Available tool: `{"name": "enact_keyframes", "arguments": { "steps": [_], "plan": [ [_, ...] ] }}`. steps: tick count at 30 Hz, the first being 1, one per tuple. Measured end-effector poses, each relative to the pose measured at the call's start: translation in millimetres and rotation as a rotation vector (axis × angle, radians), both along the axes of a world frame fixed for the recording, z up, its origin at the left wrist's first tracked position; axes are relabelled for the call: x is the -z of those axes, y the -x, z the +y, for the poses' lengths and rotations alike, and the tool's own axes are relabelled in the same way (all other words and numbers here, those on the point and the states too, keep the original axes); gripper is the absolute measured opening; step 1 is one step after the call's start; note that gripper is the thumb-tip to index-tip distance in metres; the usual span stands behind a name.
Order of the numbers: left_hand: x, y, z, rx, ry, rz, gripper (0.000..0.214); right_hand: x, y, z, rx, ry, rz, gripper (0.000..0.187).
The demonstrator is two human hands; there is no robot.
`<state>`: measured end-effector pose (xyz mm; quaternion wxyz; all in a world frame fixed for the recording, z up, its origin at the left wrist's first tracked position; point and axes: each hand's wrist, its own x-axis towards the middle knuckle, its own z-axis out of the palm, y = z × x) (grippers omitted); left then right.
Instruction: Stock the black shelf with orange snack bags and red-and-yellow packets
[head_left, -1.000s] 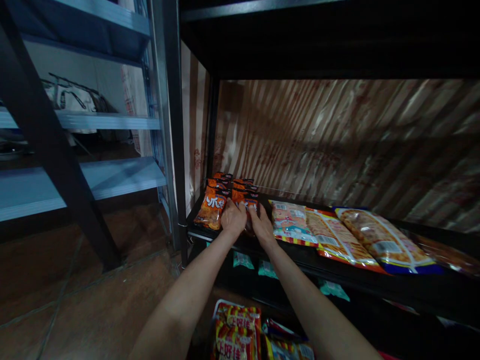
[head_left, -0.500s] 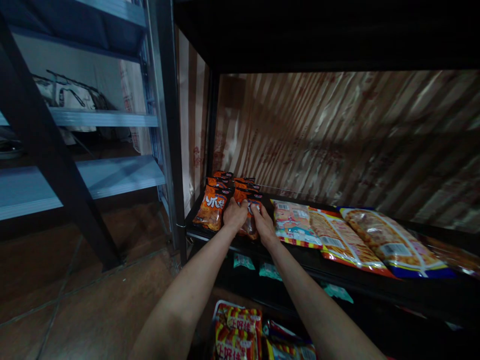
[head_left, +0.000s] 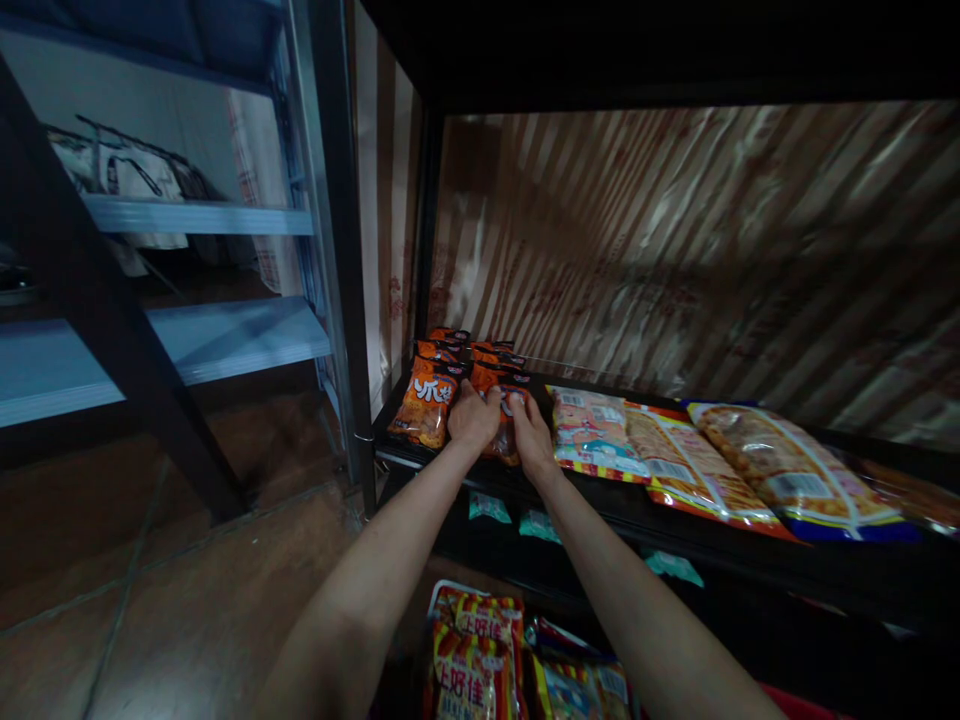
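On the shelf's left end, an orange-and-black snack bag is between my two hands, leaning upright. My left hand grips its left side, thumb on the front. My right hand is closed on its right edge, with the thumb on the front too. Close against my left hand leans a matching orange snack bag. More orange bags stand in rows behind these two. Part of the held bag is covered by my fingers.
Pink-and-blue, red-edged and blue-edged snack bags lie rightward on the black shelf. Green packets sit one level lower. Below, a white-rimmed container holds red-and-yellow bags. A black post and blue-grey shelving stand left.
My view has tilted slightly down, so the shelf's back and the bags sit higher. Both hands stay on the same orange snack bag, which looks little moved.
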<state>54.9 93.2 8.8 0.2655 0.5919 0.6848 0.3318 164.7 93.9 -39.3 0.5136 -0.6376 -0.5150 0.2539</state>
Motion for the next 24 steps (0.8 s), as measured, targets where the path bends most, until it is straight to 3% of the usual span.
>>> {"name": "enact_keyframes", "arguments": {
  "steps": [9, 13, 20, 24],
  "plan": [
    [-2.9, -1.0, -17.5, -0.020, -0.046, 0.025, 0.066, -5.1, 2.4, -5.6, 0.002, 0.051, -0.046, 0.070],
    [5.5, 2.9, -41.1, 0.007, -0.204, 0.088, 0.064, -8.4, 2.5, -6.6, 0.003, 0.072, -0.067, 0.069],
    [60.6, 18.0, -119.9, 0.175, -0.583, 0.295, 0.053, -2.1, 2.1, -2.3, 0.008, -0.019, -0.018, 0.067],
    [91.6, 25.6, -149.4, 0.284, -0.645, 0.400, 0.053, 1.3, -0.1, -4.4, 0.035, -0.066, -0.030, 0.072]
  ]
}}
